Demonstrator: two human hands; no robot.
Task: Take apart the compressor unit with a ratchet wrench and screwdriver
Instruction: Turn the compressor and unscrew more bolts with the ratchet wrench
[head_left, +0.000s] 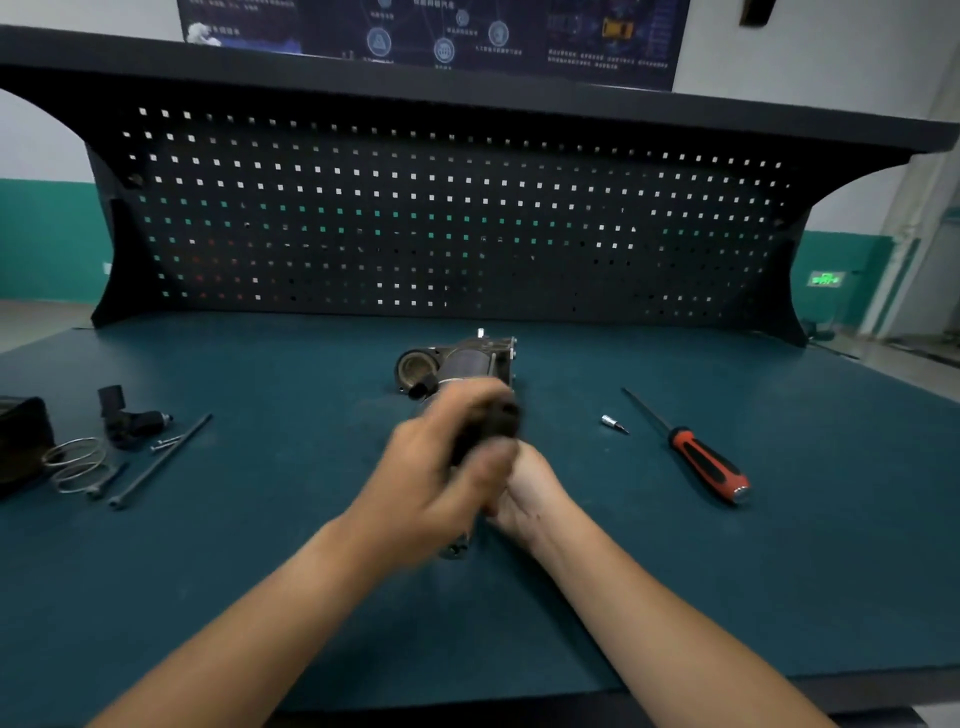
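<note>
a single wide-angle head-worn view looks forward and down over the dark teal workbench (249, 597). it squarely faces the black perforated metal backboard (441, 218), close.

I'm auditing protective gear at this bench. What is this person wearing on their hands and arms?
Nothing protective. The left hand and right hand are bare, without gloves; motion blur hides whether there are rings. No sleeve, watch or band shows anywhere up to the frame's bottom edge.
</note>
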